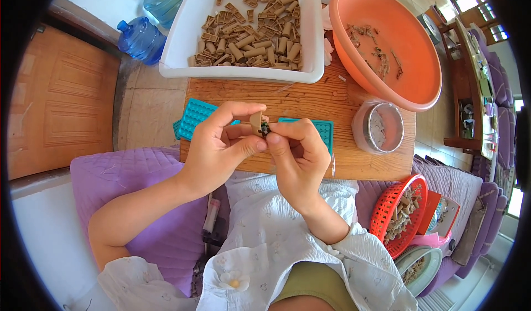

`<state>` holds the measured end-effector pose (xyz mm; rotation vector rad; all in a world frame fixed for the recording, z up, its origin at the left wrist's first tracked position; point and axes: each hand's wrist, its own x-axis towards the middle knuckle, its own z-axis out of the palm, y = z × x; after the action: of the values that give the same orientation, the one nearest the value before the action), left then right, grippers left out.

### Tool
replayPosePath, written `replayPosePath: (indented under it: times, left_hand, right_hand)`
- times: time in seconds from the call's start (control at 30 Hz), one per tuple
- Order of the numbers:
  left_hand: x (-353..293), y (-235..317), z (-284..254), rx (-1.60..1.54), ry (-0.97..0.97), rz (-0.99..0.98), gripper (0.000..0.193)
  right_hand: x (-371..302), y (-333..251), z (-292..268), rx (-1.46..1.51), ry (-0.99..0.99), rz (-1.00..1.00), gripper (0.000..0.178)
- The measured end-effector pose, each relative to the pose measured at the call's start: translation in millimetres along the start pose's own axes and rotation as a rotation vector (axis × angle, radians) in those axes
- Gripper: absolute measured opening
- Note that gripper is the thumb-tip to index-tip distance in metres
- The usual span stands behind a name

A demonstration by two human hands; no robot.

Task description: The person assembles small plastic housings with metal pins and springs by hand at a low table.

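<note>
Above the wooden table, both my hands meet over one small tan plastic piece. My left hand pinches it between thumb and fingers. A small dark part shows at its right side, where the fingertips of my right hand close in. Whether the right fingers grip the dark part or the tan piece's edge is hard to make out. Beneath my hands lie a teal molded tray on the left and another teal tray on the right, each partly covered by a hand.
A white bin full of tan plastic pieces stands at the back. Beside it is an orange basin with scraps, and a clear tub. A red basket of tan pieces sits low right; blue water jugs stand far left.
</note>
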<state>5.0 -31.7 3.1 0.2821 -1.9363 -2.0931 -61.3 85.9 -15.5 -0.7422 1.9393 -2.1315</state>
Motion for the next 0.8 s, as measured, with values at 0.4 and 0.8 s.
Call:
replayPosePath:
  times: [0.4,0.8]
  left_hand:
    - [5,1,-1,-0.255,0.073,-0.334,0.04]
    - [5,3,-1,-0.252,0.044,-0.364,0.027]
  right_hand:
    - [2,16,-2,-0.201,-0.162,-0.227,0.03]
    - [0,19,-3,-0.241,-0.191,-0.265,0.023]
